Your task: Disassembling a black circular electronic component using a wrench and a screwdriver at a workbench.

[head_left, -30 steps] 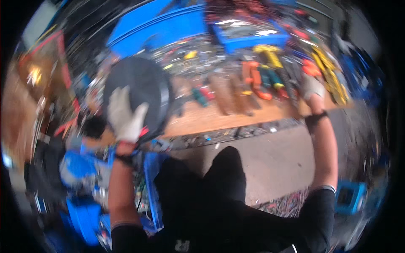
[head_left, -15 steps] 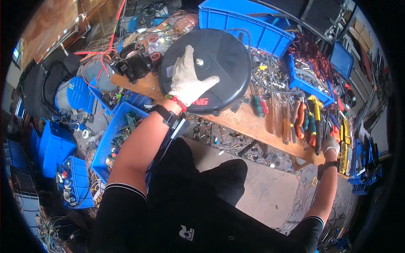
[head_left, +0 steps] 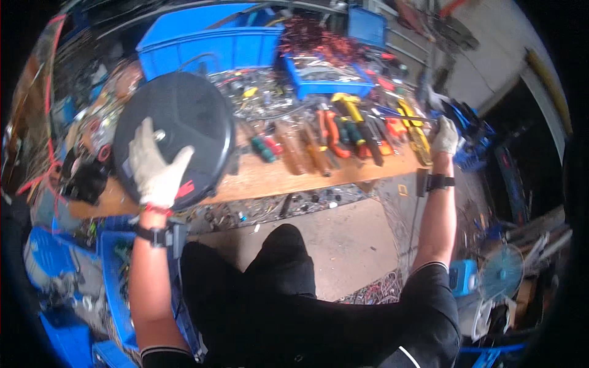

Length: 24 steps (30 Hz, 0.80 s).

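A large round black casing, with a small knob near its middle and red lettering near its rim, sits on the left of the wooden bench. My left hand, in a pale work glove, lies on its top with thumb and fingers spread. My right hand, also gloved, is closed at the bench's right end. From it a long thin dark rod points left over the tools; its exact kind is blurred. Below it lie orange-handled pliers, a screwdriver with a green handle and a yellow-handled tool.
Behind the casing stands a large blue crate. A smaller blue tray holds metal pieces beside a heap of reddish wire. More blue bins stand at the lower left. A fan is at the right.
The view has swung to the right. My right hand has come up from among the tools with the thin rod in it. My left hand stays on the black casing.
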### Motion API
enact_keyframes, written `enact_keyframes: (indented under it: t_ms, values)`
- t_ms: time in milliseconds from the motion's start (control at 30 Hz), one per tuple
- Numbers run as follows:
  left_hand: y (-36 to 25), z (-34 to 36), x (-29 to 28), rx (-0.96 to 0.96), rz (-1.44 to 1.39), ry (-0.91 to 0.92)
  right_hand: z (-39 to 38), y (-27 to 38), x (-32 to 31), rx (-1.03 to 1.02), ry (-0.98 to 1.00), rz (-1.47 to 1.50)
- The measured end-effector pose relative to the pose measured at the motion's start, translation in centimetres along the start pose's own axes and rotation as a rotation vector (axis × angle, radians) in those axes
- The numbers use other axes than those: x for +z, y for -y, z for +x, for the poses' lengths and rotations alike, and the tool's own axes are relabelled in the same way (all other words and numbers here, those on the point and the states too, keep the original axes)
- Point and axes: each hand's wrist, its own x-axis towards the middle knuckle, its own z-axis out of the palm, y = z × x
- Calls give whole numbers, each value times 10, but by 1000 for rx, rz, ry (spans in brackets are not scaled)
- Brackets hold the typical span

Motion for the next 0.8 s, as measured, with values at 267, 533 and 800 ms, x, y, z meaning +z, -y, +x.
enact_keyframes:
  t_ms: [267, 533, 800]
  values:
    - [-4, 3, 14, 112, -14, -56, -123, 116, -55, 308, -83, 1025]
    - [12, -16, -1, 225, -344, -305, -218, 149, 14, 507, 66, 1386]
    - [-81, -78, -55, 570, -229, -165, -265, 240, 53, 450, 271, 1160]
